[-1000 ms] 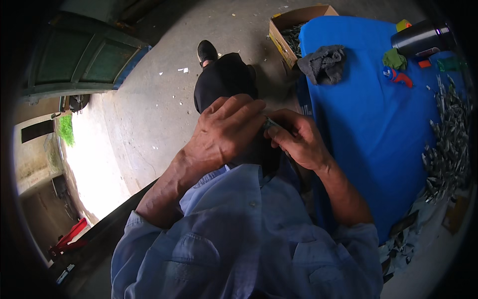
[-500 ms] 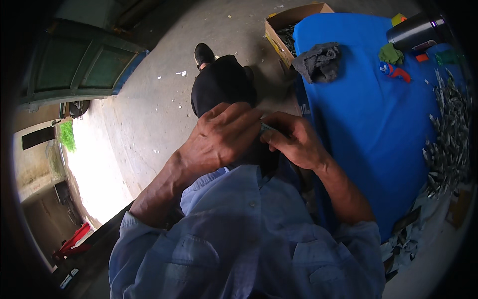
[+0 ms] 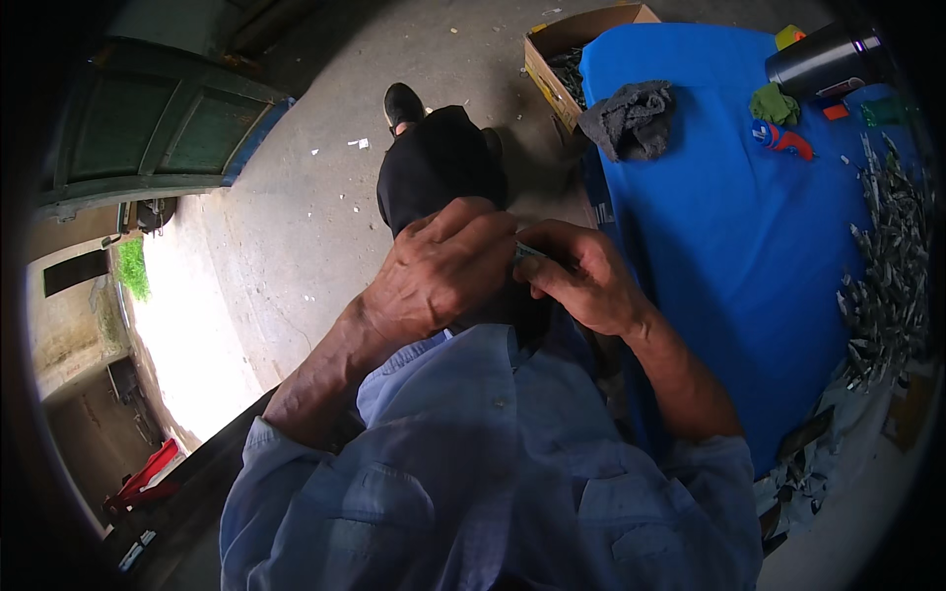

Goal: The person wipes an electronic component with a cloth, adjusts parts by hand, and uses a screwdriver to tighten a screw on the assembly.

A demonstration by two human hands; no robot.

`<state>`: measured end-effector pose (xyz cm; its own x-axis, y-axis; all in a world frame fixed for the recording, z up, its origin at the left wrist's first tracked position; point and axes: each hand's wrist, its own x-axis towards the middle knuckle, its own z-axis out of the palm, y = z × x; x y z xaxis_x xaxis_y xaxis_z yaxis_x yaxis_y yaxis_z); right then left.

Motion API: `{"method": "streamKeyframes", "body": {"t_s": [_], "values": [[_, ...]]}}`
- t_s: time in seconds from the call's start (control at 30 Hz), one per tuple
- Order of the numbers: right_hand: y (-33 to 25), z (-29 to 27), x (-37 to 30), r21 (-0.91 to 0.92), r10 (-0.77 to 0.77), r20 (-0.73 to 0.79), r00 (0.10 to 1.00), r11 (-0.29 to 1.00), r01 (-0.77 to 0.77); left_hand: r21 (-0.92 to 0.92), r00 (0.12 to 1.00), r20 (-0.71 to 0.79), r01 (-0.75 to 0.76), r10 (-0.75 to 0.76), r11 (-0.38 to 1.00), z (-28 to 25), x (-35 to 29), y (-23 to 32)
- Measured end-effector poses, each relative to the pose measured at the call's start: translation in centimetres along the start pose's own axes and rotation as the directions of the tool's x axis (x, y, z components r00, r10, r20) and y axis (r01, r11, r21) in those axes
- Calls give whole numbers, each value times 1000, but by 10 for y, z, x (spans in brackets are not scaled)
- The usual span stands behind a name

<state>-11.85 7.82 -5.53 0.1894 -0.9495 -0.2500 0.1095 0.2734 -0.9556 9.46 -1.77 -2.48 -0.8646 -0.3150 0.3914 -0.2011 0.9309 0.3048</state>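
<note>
Shirt [image 3: 473,492]: light blue, woven, buttoned down the front; one small pale button visible near mid-chest. Two chest pockets, each with a flap. Fabric creased across the chest. Sleeves rolled or pushed up to about the elbow on both arms; forearms bare. Left hand [image 3: 443,266] and right hand [image 3: 581,281] bare: no gloves, rings or watch visible. Trousers [image 3: 434,167] black. One black shoe [image 3: 402,103] visible.
</note>
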Motion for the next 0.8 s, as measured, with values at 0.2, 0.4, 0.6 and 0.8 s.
{"method": "streamKeyframes", "body": {"t_s": [0.2,0.4,0.6,0.8], "values": [[-2,-1,0,103,14,3,1000,995,-14,-34,991,-60,120,-122,992,-2,-1,2],[1,-1,1,92,-14,10,1000,996,13,-65,990,-77,110,-115,992,-5,0,2],[-3,-2,-1,74,22,16,1000,997,-23,-78,996,-21,84,-86,993,-10,3,4],[-3,-2,0,51,23,7,1000,998,-24,-47,997,27,71,-69,996,-12,2,3]]}}
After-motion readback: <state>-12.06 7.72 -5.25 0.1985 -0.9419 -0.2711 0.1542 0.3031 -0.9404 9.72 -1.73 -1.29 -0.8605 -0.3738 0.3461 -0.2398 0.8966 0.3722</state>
